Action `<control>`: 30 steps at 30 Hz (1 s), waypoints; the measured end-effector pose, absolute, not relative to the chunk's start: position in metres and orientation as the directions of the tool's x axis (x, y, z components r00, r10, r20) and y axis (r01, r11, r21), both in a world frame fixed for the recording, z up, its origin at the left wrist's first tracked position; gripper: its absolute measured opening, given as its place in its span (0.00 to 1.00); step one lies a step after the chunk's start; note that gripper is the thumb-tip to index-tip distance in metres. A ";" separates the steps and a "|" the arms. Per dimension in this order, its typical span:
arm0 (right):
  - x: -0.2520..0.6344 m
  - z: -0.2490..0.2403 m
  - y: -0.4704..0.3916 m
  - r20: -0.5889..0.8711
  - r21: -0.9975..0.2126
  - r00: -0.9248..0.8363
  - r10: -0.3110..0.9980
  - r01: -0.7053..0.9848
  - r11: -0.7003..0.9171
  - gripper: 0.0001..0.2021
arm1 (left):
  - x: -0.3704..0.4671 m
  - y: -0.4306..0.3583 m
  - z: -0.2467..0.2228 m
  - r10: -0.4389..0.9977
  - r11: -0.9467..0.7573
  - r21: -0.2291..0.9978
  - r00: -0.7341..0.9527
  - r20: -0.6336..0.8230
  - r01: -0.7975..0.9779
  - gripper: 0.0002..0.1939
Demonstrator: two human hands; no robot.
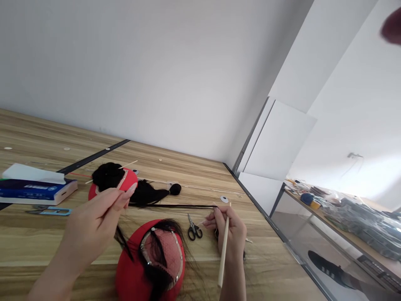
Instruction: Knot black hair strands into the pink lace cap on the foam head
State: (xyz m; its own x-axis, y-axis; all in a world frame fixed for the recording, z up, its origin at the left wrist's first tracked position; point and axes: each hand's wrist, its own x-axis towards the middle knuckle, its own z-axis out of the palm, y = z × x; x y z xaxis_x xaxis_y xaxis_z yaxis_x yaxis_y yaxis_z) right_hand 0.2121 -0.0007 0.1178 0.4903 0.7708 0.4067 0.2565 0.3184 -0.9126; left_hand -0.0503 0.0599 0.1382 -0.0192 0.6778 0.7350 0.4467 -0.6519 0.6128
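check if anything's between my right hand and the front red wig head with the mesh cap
Yes: fine black hairs spread from the red wig head toward your right hand, and black scissors lie on the table, just behind the direct line.

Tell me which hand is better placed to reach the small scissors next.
Probably the right hand: it is much nearer the scissors, though holding a pale stick. The left hand is farther off.
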 end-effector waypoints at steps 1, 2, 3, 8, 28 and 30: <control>0.216 0.116 0.000 0.415 -0.905 0.489 0.767 0.311 0.292 0.16 | -0.048 0.062 0.138 0.637 -0.660 0.543 0.005 0.771 0.519 0.14; 0.221 0.114 0.001 0.424 -0.889 0.480 0.768 0.382 0.252 0.16 | -0.045 0.064 0.138 0.620 -0.657 0.508 0.017 0.784 0.557 0.15; 0.225 0.111 0.001 0.430 -0.865 0.469 0.771 0.458 0.204 0.16 | -0.041 0.066 0.138 0.634 -0.641 0.513 0.016 0.774 0.570 0.15; 0.220 0.111 0.000 0.355 -0.894 0.424 0.833 0.414 0.170 0.23 | -0.025 0.070 0.130 0.860 -0.510 0.832 0.115 0.497 0.219 0.21; 0.144 0.119 0.005 0.317 -0.947 0.095 0.944 -0.023 0.320 0.15 | -0.006 0.057 0.129 0.785 -0.418 0.908 0.492 0.376 -0.026 0.16; 0.143 0.118 0.006 0.339 -0.939 0.106 0.935 -0.018 0.343 0.13 | -0.005 0.057 0.127 0.780 -0.416 0.908 0.496 0.382 -0.046 0.15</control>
State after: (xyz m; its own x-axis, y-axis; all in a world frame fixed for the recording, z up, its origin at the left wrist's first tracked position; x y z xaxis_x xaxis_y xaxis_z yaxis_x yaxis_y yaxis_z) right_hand 0.1433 0.0057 0.1185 0.1060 0.9348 0.3390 -0.0184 0.3427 -0.9393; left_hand -0.0050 0.0573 0.1273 0.4957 0.7798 0.3823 -0.0459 -0.4160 0.9082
